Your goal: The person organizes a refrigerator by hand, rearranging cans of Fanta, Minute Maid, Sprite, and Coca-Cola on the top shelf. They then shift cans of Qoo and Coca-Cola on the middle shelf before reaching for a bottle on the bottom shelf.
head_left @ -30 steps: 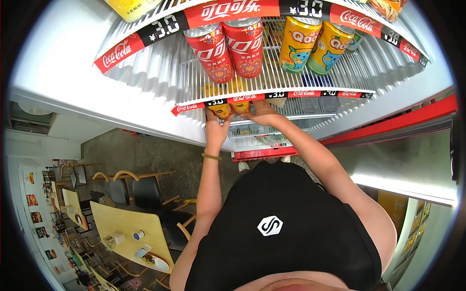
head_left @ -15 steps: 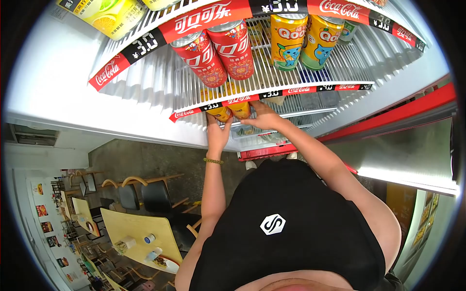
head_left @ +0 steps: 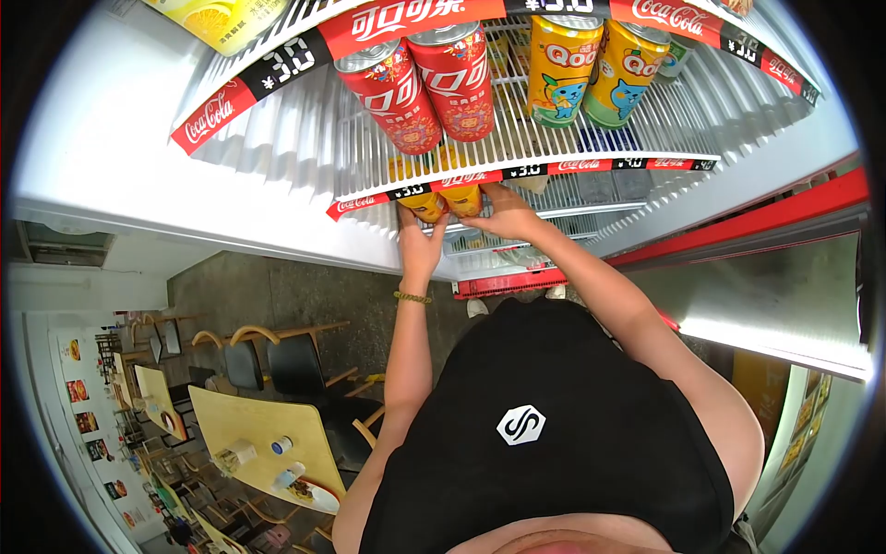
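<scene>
Two yellow drink cans stand side by side on a lower fridge shelf, partly hidden by the shelf strip above them. My left hand (head_left: 421, 242) curls round the outer side of the left yellow can (head_left: 424, 207), thumb in front. On the other side, my right hand (head_left: 509, 216) grips the right yellow can (head_left: 460, 200), its thumb also across the front. The fingertips of both hands are hidden behind the cans and under the shelf edge. Above, two red Coca-Cola cans (head_left: 451, 85) and two orange Qoo cans (head_left: 564, 72) stand on a wire shelf (head_left: 506, 152).
The fridge door (head_left: 757, 291) stands open on the right, and the white fridge wall (head_left: 120, 157) is on the left. Behind on the left are a wooden table (head_left: 249, 420) with dishes and black chairs (head_left: 295, 369). Lower shelves continue beneath the cans.
The camera view has shifted slightly, so the upper shelf and its cans sit a little higher and further right. Both hands keep their hold on the two yellow cans.
</scene>
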Tool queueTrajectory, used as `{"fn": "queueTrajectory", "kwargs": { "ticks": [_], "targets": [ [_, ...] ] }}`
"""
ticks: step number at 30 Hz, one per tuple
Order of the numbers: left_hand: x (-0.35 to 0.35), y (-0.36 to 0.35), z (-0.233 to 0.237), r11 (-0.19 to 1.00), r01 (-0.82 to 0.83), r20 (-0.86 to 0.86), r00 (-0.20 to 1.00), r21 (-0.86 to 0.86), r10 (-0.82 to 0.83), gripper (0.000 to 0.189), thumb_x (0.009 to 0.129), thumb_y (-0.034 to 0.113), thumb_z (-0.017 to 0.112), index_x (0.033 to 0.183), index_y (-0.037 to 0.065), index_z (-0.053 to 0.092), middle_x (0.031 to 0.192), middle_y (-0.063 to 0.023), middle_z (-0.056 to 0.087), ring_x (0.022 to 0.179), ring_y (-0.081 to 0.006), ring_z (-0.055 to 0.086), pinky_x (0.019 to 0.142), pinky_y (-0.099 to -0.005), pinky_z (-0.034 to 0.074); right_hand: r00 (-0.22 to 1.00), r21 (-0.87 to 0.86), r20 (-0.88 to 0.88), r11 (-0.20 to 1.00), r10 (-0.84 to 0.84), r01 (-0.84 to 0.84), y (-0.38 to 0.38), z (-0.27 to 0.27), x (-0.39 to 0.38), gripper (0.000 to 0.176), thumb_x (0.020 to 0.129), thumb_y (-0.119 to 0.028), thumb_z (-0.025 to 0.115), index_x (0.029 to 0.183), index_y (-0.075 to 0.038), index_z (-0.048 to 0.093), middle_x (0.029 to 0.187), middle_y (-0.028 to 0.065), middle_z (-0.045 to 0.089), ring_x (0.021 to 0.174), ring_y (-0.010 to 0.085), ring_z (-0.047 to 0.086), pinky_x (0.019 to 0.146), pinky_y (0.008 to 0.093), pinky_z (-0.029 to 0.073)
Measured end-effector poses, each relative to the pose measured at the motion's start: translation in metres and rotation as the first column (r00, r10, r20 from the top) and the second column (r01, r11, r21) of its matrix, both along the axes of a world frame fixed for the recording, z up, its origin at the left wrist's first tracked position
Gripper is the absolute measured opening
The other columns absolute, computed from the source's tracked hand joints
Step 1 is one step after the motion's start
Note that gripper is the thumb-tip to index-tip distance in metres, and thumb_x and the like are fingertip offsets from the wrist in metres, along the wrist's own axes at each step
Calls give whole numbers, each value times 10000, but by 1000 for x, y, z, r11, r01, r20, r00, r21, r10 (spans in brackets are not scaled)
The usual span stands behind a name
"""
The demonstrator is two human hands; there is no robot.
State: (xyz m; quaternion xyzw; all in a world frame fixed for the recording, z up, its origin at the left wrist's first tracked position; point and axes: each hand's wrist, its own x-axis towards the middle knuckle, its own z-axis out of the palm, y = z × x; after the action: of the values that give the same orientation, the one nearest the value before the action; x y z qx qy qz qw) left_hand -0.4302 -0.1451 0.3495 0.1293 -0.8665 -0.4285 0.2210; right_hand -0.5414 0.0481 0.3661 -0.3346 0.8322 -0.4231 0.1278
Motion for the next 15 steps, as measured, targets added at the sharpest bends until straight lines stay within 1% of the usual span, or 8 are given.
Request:
{"fn": "queueTrajectory", "kwargs": {
  "ticks": [2, 4, 8, 10, 11, 13, 14, 15],
  "targets": [
    [0, 1, -1, 1000, 1, 8, 1000, 23, -1, 807, 898, 257, 820, 1503, -36, 374, 1367, -334, 592, 1219, -521, 596, 987, -529, 500, 1000, 2, -17, 1000, -2, 2, 0, -4, -1, 840, 804, -441, 853, 1438, -14, 507, 1368, 236, 634, 1255, 406, 623, 1061, 456, 510],
    [-1, 1, -4, 999, -8, -41, 999, -52, 6, 796, 896, 265, 823, 1488, -44, 389, 1344, -345, 597, 1203, -536, 593, 993, -538, 493, 1000, 35, -14, 999, -7, 8, 0, -7, -3, 852, 805, -451, 850, 1446, -10, 503, 1374, 239, 634, 1259, 405, 623, 1056, 455, 512],
    [-1, 1, -2, 999, -8, -38, 999, -50, 7, 785, 901, 278, 819, 1472, -60, 401, 1326, -350, 602, 1199, -547, 586, 997, -545, 486, 1000, 80, 24, 997, -8, 6, 2, 10, 0, 860, 802, -458, 850, 1450, -12, 502, 1370, 243, 637, 1264, 406, 620, 1058, 457, 510],
    [0, 3, 3, 998, -2, 19, 1000, -62, 3, 809, 905, 281, 813, 1485, -77, 378, 1326, -363, 597, 1199, -551, 582, 989, -549, 487, 999, 69, -14, 997, -40, 40, 1, 6, 2, 869, 790, -456, 861, 1445, -10, 504, 1363, 244, 640, 1261, 411, 621, 1056, 458, 511],
    [1, 3, 4, 998, -3, 19, 1000, -62, 4, 809, 905, 281, 813, 1485, -77, 378, 1326, -363, 597, 1199, -551, 582, 989, -549, 487, 999, 69, -14, 997, -39, 40, 1, 8, 2, 869, 790, -456, 861, 1445, -10, 504, 1363, 244, 640, 1261, 411, 621, 1056, 458, 511],
    [1, 6, 6, 996, -19, 28, 999, -84, 22, 872, 915, 271, 798, 1530, -100, 303, 1386, -377, 557, 1247, -542, 567, 1024, -532, 484, 1000, 42, 22, 999, 1, -2, 2, 11, 1, 856, 800, -430, 858, 1453, -11, 498, 1368, 246, 637, 1256, 417, 622, 1055, 462, 512],
    [3, 8, 9, 996, -18, 28, 999, -84, 21, 872, 915, 271, 798, 1530, -100, 303, 1386, -377, 557, 1247, -542, 567, 1024, -532, 484, 1000, 42, 21, 999, 0, -1, 4, 5, 0, 856, 800, -430, 858, 1453, -11, 498, 1368, 246, 637, 1256, 417, 622, 1055, 462, 512],
    [5, 12, 12, 998, -26, -1, 1000, -60, 26, 882, 927, 248, 776, 1551, -103, 261, 1431, -376, 520, 1299, -531, 535, 1071, -520, 457, 996, -28, -87, 999, 33, -36, 6, -4, -1, 855, 807, -414, 857, 1463, -10, 487, 1366, 247, 638, 1244, 413, 630, 1049, 463, 518]
  ]
}}
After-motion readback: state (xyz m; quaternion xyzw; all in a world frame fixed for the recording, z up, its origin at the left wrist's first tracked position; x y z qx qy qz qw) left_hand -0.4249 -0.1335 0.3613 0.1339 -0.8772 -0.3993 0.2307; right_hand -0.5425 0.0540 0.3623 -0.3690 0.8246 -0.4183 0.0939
